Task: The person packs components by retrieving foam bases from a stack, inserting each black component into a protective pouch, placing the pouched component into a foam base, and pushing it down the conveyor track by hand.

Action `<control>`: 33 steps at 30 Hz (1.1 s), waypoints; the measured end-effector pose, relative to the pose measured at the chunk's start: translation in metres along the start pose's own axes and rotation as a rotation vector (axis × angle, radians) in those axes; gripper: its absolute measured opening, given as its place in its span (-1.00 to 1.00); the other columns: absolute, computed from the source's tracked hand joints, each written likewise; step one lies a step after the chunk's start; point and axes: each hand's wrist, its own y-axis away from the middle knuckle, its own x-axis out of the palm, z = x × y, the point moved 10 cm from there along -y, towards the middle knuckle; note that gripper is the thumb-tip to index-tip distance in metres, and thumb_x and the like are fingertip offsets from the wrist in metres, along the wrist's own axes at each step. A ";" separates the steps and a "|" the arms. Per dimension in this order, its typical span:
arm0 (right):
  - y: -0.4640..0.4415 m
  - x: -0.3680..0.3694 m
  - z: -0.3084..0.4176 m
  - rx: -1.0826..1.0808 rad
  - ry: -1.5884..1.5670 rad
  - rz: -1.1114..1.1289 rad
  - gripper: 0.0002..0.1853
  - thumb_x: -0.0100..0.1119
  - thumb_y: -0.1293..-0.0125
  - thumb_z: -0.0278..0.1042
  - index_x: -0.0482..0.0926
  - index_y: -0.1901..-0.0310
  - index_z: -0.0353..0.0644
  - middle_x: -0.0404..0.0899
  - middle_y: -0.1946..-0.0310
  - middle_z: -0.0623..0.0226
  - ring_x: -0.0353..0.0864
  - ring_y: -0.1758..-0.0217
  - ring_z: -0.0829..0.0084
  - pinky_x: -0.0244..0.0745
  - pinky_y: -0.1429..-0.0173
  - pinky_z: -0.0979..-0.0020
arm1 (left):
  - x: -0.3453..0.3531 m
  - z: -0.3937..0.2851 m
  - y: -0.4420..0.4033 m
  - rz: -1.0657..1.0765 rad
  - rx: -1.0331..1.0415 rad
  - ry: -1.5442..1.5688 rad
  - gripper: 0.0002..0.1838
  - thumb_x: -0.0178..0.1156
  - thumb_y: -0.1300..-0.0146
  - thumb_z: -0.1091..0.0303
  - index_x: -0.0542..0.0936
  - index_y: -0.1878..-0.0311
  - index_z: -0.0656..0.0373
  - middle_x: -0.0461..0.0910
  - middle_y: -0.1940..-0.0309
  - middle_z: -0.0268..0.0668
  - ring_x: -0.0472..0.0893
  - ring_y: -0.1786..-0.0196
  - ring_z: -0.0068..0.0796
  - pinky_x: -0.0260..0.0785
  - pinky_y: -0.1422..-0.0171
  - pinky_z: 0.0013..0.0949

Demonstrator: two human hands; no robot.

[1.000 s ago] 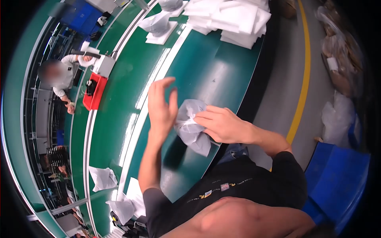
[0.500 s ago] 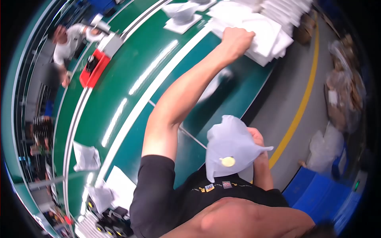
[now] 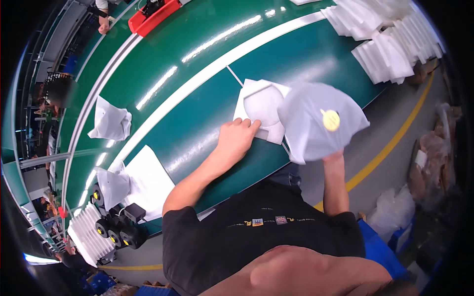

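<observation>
My right hand (image 3: 334, 157) holds up a bulky object wrapped in a thin white bag (image 3: 311, 118) with a round yellow sticker on it. The bag hides most of the fingers and whatever is inside. Left of it, a square white foam tray (image 3: 263, 104) with a round recess lies on the green worktable (image 3: 197, 133). My left hand (image 3: 239, 137) is closed on the tray's near left edge, fingers curled over it. The bag overlaps the tray's right side in this view.
Stacked foam trays (image 3: 385, 54) fill the table's far right end. At left are wrapped pieces (image 3: 111, 121), a white sheet (image 3: 148, 185) and black round parts with yellow centres (image 3: 118, 232). A red tray (image 3: 153, 18) sits across the conveyor, near a co-worker's hand (image 3: 103, 25).
My left hand has come back from the foam stack at the upper right to the table before me, where the foam tray now lies. The wrapped object has moved up and right. The view has turned.
</observation>
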 end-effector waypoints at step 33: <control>-0.114 0.017 -0.056 1.087 1.790 -0.292 -0.67 -0.09 -0.46 -0.28 0.58 0.41 -0.22 0.63 0.61 0.31 0.49 0.69 0.56 0.25 0.65 0.45 | -0.005 0.021 0.038 -0.550 -0.118 0.449 -0.79 0.37 -0.21 0.47 0.63 0.09 0.16 0.56 0.26 -0.23 0.60 0.16 -0.16 0.48 0.09 -0.12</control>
